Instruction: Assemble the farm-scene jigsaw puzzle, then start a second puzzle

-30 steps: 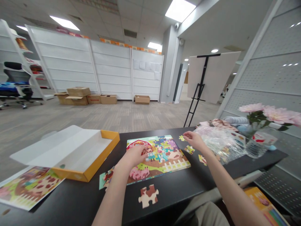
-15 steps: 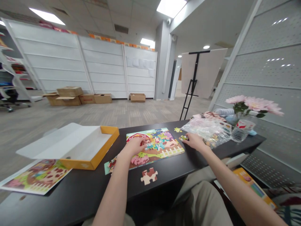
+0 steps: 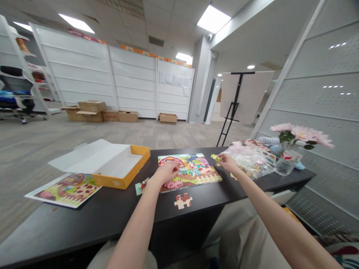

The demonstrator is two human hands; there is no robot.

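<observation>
Left hand [image 3: 166,172] resting flat, pressing on farm puzzle [image 3: 188,172] on table [image 3: 112,213] | right hand [image 3: 228,162] pinching green piece [image 3: 216,158] beside puzzle's right edge | puzzle looking mostly assembled; brown-white piece [image 3: 183,201] lying loose in front.

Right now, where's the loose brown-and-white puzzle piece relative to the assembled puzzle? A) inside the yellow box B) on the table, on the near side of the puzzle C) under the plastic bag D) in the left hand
B: the brown-and-white piece lies alone on the black table, nearer the person than the puzzle, clear of both hands.
</observation>
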